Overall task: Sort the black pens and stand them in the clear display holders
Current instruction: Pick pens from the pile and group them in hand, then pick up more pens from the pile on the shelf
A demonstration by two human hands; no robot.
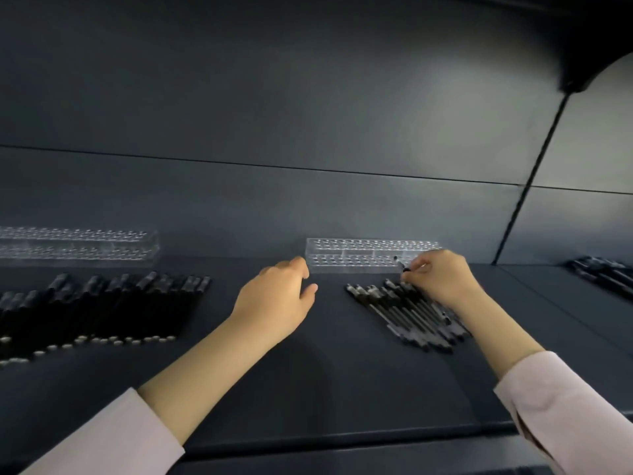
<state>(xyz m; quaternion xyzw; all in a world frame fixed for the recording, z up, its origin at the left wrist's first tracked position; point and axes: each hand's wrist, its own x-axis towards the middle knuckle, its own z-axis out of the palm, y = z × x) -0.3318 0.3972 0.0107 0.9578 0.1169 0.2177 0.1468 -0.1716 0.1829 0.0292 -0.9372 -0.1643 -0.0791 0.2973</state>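
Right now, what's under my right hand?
The right hand pinches one pen above a pile of pens on the shelf. The pile's far right part is covered by the hand and wrist.

Entry: what the person wears, head view.

We note a left sleeve (102, 437) at the near left, pale pink, of smooth plain cloth, its cuff ending partway along the forearm. We note a right sleeve (565, 406) at the near right in the same pale pink, its cuff wider, with soft creases and a fold line near the hem. Past both cuffs the forearms are uncovered. The left hand (277, 296) and right hand (442, 275) are bare.
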